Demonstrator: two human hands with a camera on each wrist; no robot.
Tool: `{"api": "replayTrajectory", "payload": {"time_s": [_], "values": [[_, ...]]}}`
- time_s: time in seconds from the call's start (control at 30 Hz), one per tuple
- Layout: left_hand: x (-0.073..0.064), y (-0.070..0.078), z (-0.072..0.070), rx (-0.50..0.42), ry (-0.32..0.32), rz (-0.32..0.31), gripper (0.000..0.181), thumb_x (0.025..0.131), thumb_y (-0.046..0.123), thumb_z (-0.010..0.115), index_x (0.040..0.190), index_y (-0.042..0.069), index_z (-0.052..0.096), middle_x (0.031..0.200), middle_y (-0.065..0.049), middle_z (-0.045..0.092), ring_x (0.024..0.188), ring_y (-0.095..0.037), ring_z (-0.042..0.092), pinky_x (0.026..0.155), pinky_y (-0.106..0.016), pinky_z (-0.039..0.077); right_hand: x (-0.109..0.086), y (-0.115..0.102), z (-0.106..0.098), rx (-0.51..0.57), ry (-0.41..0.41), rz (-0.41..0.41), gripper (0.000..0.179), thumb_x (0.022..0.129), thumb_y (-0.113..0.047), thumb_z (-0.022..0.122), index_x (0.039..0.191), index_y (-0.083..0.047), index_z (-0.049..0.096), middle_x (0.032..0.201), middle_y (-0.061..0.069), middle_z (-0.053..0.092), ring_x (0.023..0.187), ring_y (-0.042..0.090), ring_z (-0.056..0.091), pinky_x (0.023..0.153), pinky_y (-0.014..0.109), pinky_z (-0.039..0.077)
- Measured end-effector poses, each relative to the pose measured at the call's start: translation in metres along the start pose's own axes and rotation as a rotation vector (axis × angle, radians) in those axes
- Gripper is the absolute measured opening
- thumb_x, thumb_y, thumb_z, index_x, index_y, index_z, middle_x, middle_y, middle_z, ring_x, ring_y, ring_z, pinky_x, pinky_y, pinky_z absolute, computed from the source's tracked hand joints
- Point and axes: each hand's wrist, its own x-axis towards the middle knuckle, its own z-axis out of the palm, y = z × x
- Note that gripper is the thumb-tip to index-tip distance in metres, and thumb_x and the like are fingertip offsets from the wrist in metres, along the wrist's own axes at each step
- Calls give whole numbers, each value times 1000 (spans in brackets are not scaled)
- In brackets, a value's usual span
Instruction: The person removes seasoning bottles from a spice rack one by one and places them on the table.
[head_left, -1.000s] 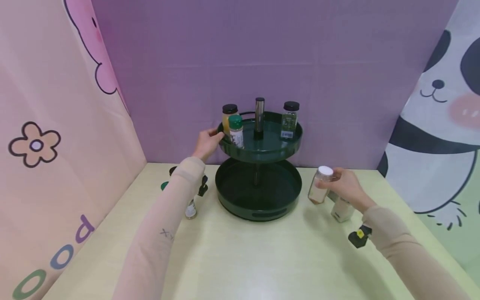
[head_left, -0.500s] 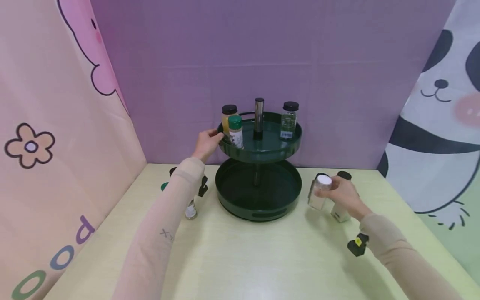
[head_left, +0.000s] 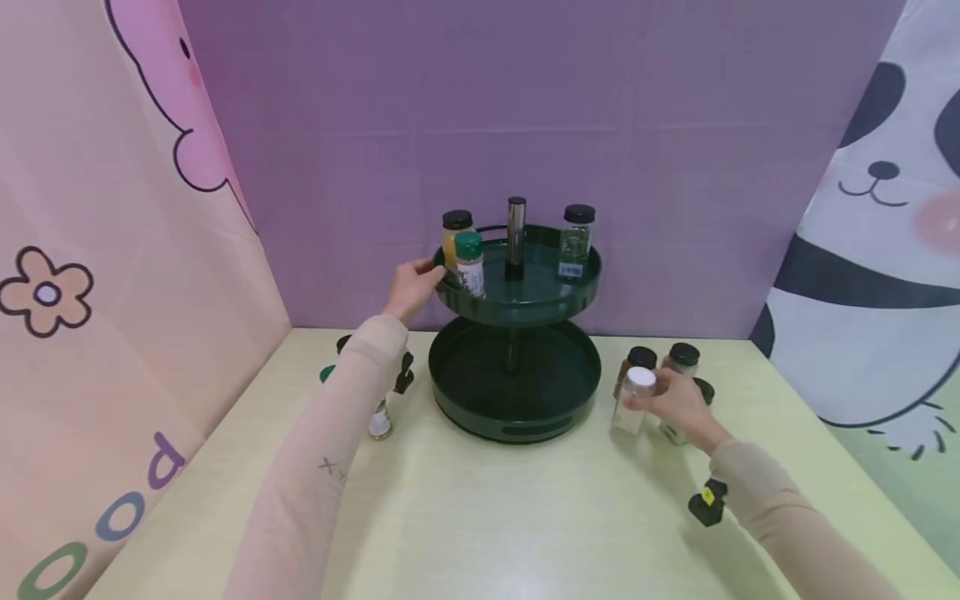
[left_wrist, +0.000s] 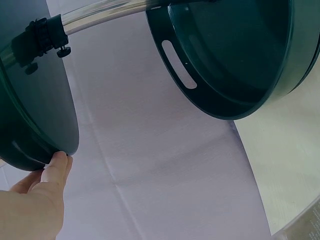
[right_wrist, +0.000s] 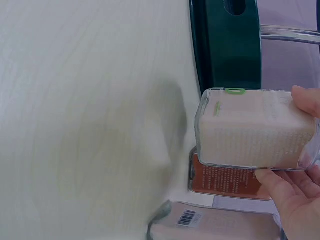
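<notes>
My left hand [head_left: 414, 289] pinches the left rim of the upper tray [head_left: 525, 312] of a dark green two-tier turntable. In the left wrist view the fingers [left_wrist: 59, 162] lie against the tray's outer wall. My right hand [head_left: 681, 404] grips a clear square spice jar [head_left: 628, 415] with a white lid and pale powder inside. It is upright, right of the lower tray [head_left: 517, 429]; whether its base touches the table I cannot tell. Just behind it stands a black-lidded jar with reddish-brown contents [right_wrist: 225, 181]. A pale-filled jar [right_wrist: 220, 222] stands beside that one.
On the upper tray stand a yellow jar [head_left: 449, 242], a green-capped bottle [head_left: 470, 271] and a black-lidded jar of green herbs [head_left: 574, 246]. More black-lidded jars [head_left: 684, 353] stand behind my right hand. Bottles, including a small labelled one [head_left: 380, 423], are partly hidden by my left sleeve.
My right hand has lowered the white-lidded jar and brought it slightly nearer to me, uncovering black-lidded jars behind it. My left hand keeps its hold on the tray rim.
</notes>
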Motion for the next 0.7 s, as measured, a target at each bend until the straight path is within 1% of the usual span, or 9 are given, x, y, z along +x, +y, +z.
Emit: {"api": "replayTrajectory", "payload": {"time_s": [0.13, 0.3, 0.4, 0.53, 0.7], "values": [[-1, 0, 0, 2, 2, -3, 43, 93, 24, 51, 132, 6, 49, 130, -13, 53, 120, -23, 48, 102, -39, 38, 0, 3, 4, -11, 24, -11, 74, 70, -42, 75, 120, 5, 49, 108, 23, 59, 94, 31, 57, 75, 38, 47], [-2, 1, -1, -3, 6, -8, 43, 93, 24, 51, 132, 6, 49, 129, -13, 54, 119, -23, 48, 101, -39, 39, 0, 4, 7, -16, 44, -30, 68, 70, -39, 76, 117, 3, 52, 106, 21, 61, 92, 29, 57, 71, 33, 46], [-3, 1, -1, -1, 8, -10, 43, 93, 23, 51, 132, 7, 48, 130, -13, 53, 119, -23, 48, 101, -39, 39, -1, 4, 9, -17, 46, -24, 68, 70, -38, 76, 119, 3, 52, 107, 22, 61, 93, 30, 58, 73, 34, 46], [-3, 1, -2, -3, 6, -15, 43, 93, 24, 51, 133, 7, 48, 131, -12, 52, 121, -23, 47, 102, -39, 38, -2, 3, 12, -4, 37, 5, 74, 71, -39, 75, 124, 5, 47, 113, 25, 58, 98, 33, 56, 77, 39, 47], [-3, 1, -1, -5, 6, -11, 43, 93, 25, 51, 132, 7, 48, 131, -12, 53, 122, -22, 47, 103, -39, 37, -3, 3, 12, -8, 44, 13, 76, 72, -39, 75, 125, 7, 46, 115, 26, 56, 99, 34, 55, 77, 40, 47]]}}
